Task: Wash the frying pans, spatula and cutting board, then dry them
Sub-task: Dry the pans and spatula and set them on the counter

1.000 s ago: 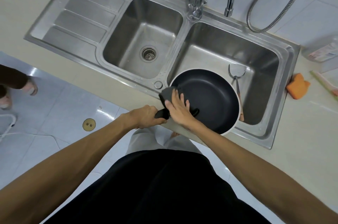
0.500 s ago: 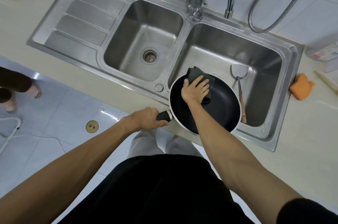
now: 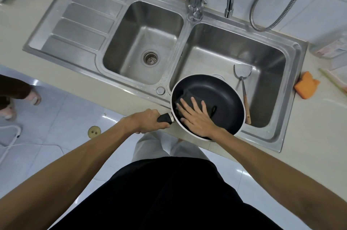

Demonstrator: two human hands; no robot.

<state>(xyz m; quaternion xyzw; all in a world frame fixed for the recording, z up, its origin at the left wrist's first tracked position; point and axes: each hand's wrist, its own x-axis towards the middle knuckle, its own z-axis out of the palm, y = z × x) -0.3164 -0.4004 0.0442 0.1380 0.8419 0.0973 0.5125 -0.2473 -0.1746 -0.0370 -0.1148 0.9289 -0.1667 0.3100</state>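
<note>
Gripping the one frying pan [image 3: 223, 96] by its left-pointing handle [image 3: 165, 118] in the left hand [image 3: 147, 121] over the right basin [image 3: 225, 51], pressing one dark cloth [image 3: 188, 98] inside with the flat right hand [image 3: 199, 120], beside one spatula [image 3: 244, 90] lying blade-away.

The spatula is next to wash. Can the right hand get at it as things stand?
Probably yes. The spatula lies uncovered in the right basin, just beside the pan, whose rim alone stands between. The right hand only presses a cloth flat, gripping nothing.
</note>
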